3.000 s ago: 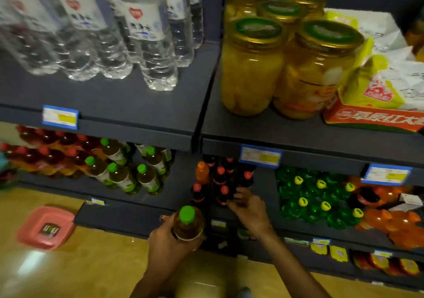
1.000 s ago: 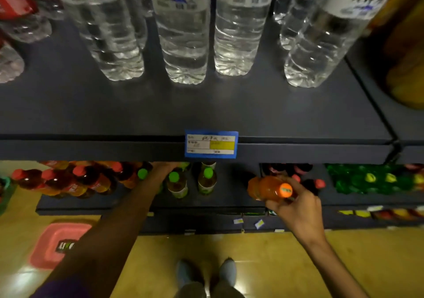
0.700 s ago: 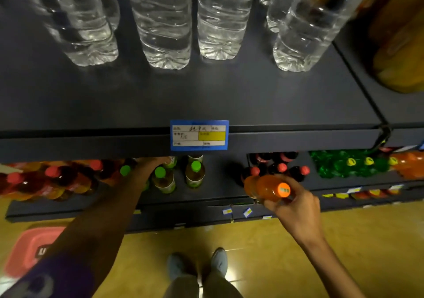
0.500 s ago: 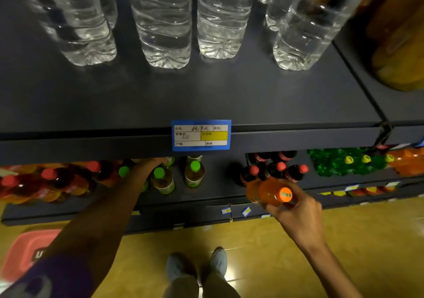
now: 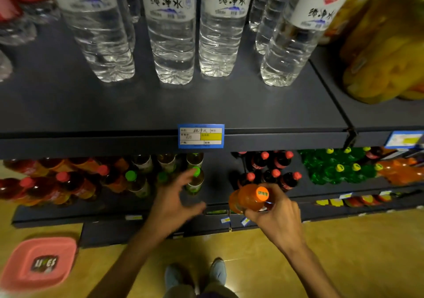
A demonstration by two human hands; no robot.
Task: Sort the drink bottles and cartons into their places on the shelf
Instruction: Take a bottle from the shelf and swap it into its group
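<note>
The left hand (image 5: pixel 175 202) hangs open and empty, fingers spread in front of the green-capped teas (image 5: pixel 194 181) on the lower shelf (image 5: pixel 213 184). The right hand (image 5: pixel 278 218) grips the orange bottle (image 5: pixel 249 198) by its shoulder, just before the red-capped colas (image 5: pixel 270 174). Its place is likely the orange row (image 5: pixel 400 171) at far right, so carry it upright past the green bottles (image 5: pixel 337 169), clear of their caps, and seat it base first.

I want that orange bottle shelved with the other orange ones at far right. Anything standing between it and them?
Yes: red-capped dark bottles and green bottles line the shelf between the orange bottle and the orange ones.
</note>
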